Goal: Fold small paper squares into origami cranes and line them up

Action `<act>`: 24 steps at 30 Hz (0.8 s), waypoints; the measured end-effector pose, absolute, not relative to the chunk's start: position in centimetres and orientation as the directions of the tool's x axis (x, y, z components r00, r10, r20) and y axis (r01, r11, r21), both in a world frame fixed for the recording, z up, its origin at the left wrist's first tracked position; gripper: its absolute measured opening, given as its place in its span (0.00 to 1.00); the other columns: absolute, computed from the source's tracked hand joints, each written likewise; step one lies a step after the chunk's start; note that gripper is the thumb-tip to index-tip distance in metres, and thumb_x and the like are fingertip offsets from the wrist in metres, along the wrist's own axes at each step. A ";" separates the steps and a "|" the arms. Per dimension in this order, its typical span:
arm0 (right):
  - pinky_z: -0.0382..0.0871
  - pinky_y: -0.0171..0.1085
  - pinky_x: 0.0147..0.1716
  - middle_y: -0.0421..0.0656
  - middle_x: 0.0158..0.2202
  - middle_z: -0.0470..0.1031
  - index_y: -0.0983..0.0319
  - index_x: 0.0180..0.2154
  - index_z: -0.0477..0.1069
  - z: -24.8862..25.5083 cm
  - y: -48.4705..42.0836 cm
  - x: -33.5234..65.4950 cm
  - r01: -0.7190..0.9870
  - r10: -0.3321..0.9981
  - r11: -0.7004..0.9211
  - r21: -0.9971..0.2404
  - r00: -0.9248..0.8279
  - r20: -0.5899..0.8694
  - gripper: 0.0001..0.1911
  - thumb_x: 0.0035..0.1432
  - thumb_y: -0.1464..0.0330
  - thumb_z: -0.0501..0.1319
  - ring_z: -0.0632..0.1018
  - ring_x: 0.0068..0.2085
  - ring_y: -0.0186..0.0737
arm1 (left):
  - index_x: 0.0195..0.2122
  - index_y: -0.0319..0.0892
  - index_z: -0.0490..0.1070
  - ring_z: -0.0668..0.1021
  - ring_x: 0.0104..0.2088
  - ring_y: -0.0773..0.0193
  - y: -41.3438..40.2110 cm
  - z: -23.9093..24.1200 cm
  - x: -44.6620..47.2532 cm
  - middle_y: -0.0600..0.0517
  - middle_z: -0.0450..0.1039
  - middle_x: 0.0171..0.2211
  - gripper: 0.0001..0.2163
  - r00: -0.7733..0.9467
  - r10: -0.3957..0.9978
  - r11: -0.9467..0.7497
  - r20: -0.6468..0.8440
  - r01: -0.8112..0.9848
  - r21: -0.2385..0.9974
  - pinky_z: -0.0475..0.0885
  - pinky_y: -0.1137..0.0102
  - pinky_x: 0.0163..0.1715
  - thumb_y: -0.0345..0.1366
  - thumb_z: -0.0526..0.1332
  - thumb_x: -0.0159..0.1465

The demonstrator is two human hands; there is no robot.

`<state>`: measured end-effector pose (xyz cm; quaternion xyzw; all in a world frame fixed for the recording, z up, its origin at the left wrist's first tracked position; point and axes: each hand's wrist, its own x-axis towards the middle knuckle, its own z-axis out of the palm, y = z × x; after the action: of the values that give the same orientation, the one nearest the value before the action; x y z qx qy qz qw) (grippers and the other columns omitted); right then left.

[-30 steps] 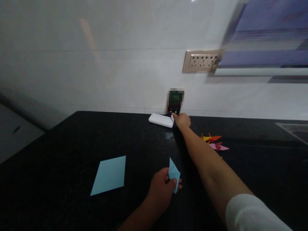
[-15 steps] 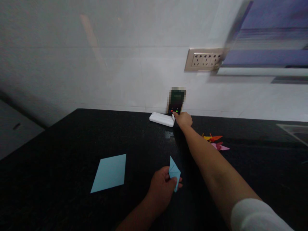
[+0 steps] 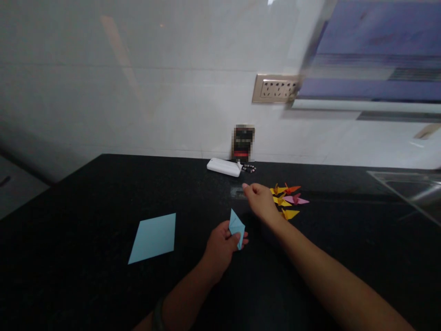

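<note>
My left hand (image 3: 222, 248) pinches a piece of folded light-blue origami paper (image 3: 236, 225) between thumb and fingers, a pointed kite-like shape with its tip up. To its left a flat light-blue paper sheet (image 3: 154, 238) lies on the dark countertop. My right hand (image 3: 261, 198) hovers farther forward, its fingers curled with nothing seen in them. Just right of it sit several small paper cranes (image 3: 296, 199) in yellow, orange and pink, some partly hidden by that hand. A phone (image 3: 243, 141) leans on the wall, its screen blurred out.
A white power bank (image 3: 223, 167) with a beaded strap (image 3: 248, 168) lies before the phone. Behind the dark countertop (image 3: 86, 202) rises a tiled wall with a socket panel (image 3: 275, 88). A sink (image 3: 413, 188) edge shows at the right.
My right hand has drawn back from the phone toward me, and the phone's screen looks different. The left hand keeps hold of the folded paper. The view has shifted slightly right.
</note>
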<state>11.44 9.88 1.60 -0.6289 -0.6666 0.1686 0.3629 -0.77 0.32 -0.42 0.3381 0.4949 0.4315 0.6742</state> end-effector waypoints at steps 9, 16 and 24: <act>0.60 0.30 0.19 0.36 0.19 0.64 0.60 0.28 0.66 -0.2 1.4 10.6 0.449 0.986 0.164 -0.879 -0.112 0.127 0.06 0.50 0.64 0.57 0.66 0.21 0.31 | 0.30 0.37 0.67 0.73 0.25 0.67 0.5 -0.8 -1.3 0.51 0.72 0.24 0.13 0.100 0.952 0.307 -0.291 -0.264 0.914 0.66 0.74 0.26 0.41 0.63 0.49; 0.61 0.31 0.23 0.39 0.25 0.65 0.61 0.28 0.65 -0.5 1.5 11.9 0.501 0.969 0.249 -0.829 -0.135 0.209 0.04 0.53 0.68 0.54 0.67 0.25 0.32 | 0.32 0.37 0.72 0.74 0.32 0.66 0.5 -0.8 -1.5 0.50 0.73 0.30 0.10 0.152 0.938 0.346 -0.312 -0.321 0.882 0.68 0.70 0.34 0.36 0.63 0.49; 0.64 0.35 0.28 0.43 0.34 0.66 0.60 0.37 0.66 0.5 1.1 12.0 0.690 0.959 0.282 -0.666 -0.180 0.220 0.10 0.49 0.69 0.57 0.70 0.30 0.36 | 0.33 0.36 0.73 0.74 0.34 0.65 0.2 -0.9 -1.4 0.48 0.74 0.31 0.10 0.288 0.924 0.360 -0.253 -0.423 0.831 0.67 0.66 0.41 0.37 0.61 0.53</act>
<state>11.97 1.12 0.47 -0.5592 -0.7372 0.2152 0.3121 -1.37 0.19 -0.92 0.3292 0.3799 0.4602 0.7318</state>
